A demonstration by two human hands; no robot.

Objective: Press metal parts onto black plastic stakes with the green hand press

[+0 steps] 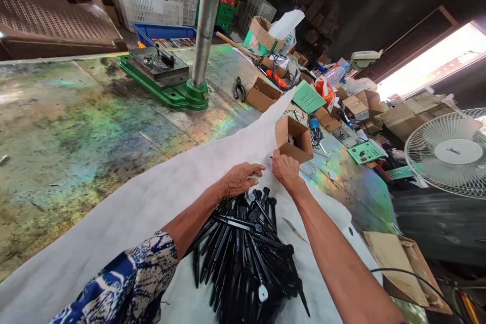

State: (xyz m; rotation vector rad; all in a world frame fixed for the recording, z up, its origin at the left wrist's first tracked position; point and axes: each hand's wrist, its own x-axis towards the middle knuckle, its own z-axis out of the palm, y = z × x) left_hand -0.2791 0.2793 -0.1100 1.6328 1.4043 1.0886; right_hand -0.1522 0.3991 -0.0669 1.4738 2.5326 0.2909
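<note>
Black sticks (237,263) lie heaped at six o'clock on white cloth (159,187). At their twelve, the left hand (241,178) is loosely spread; at their one, the right hand (286,168) curls beside a cardboard box (298,151), its grip hard to tell. A left forearm (195,215) brush could send sticks sliding.
</note>
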